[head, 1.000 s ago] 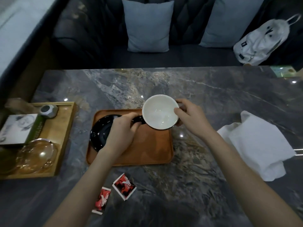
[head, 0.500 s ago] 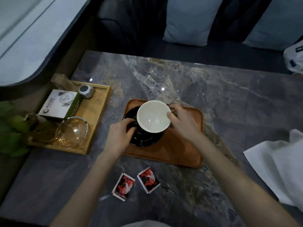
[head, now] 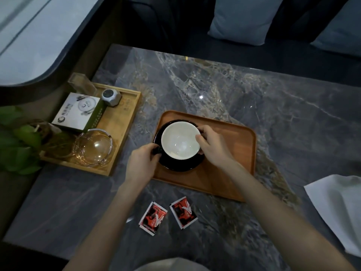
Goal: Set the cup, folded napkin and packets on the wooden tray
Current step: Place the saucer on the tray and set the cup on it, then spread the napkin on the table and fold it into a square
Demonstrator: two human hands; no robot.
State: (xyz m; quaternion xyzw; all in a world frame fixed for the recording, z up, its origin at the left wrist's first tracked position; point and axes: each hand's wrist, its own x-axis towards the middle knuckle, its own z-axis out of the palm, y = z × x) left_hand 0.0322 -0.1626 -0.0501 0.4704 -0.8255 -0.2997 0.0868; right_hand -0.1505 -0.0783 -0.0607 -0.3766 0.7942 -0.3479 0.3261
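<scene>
Marble table (head: 254,118), wooden tray (head: 234,153) right half bare, both hands (head: 213,147) on cup (head: 180,140).

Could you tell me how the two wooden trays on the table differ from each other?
The brown tray has rounded corners and a low rim; the yellow tray has square corners and a taller, straight rim. The brown tray carries only the cup on its black saucer, held by both hands; the yellow tray is crowded with a box and glass bowl. Both rest on the marble table.
</scene>
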